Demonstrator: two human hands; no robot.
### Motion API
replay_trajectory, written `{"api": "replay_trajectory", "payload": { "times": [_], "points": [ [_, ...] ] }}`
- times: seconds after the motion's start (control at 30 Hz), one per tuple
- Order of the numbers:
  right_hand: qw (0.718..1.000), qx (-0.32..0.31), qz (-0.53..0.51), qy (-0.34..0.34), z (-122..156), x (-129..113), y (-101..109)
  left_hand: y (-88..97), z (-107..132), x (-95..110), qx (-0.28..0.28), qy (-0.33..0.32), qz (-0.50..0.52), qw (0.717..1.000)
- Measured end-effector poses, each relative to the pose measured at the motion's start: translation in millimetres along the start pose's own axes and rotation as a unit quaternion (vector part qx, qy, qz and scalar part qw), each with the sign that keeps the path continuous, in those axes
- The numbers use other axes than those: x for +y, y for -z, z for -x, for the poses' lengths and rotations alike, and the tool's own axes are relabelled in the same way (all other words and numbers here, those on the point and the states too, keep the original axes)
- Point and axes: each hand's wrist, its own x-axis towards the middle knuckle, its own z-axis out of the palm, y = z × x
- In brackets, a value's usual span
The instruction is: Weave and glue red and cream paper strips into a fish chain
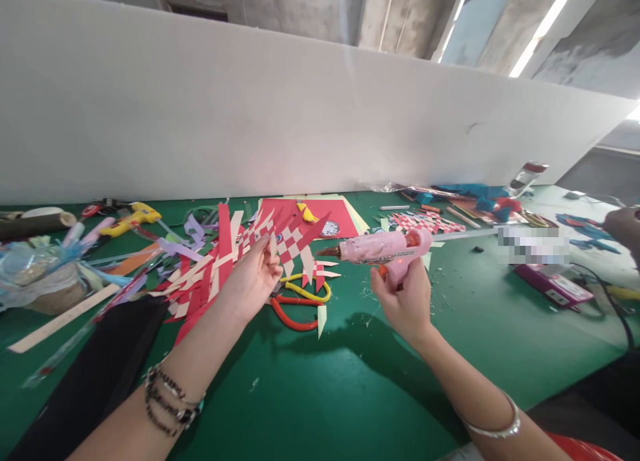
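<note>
Beaded bracelets (170, 401) on the left wrist and a silver bangle (500, 426) on the right arm lie nearest, above the green table (280, 401). Past them, the left hand (257, 274) is curled, its fingertips seemingly pinching a red-and-white woven paper piece (293, 242), raised a little left of the middle; the fingers hide the exact grip. The right hand (406, 298) is closed round the handle of a pink glue gun (380, 246), with a finger near the orange trigger (383, 271); whether it is squeezing, I cannot tell. A clear glue stick (463, 234) runs out of the gun's back toward the right.

The nozzle (330, 250) points left at the paper, near it yet apart. For a neat bond, I would hold the paper by its edge, with the fingertips well clear of the hot tip, and bring the nozzle close before pressing lightly: a small dot should do, as thin strips could soak or buckle under more. The scissors (295, 326) and a pale paper scrap (322, 320) lie just below on the near side, so a drip could land on them; sliding them left would probably help.
</note>
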Motion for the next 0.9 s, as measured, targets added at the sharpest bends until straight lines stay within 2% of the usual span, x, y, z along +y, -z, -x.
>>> {"api": "replay_trajectory", "payload": {
  "times": [0.1, 0.27, 0.9],
  "points": [
    [1.0, 0.014, -0.01, -0.007, 1.1, -0.7, -1.2, 1.1, -0.5, -1.6, -0.004, 0.001, 0.002, 1.0],
    [0.999, 0.004, -0.016, -0.028, 2.2, 0.1, -1.8, -0.1, 0.9, -2.5, -0.003, -0.002, -0.005, 1.0],
    [0.999, -0.007, -0.022, -0.024, 4.0, 4.7, -1.7, -4.5, 3.6, -2.0, 0.017, 0.0, 0.01, 1.0]
  ]
}}
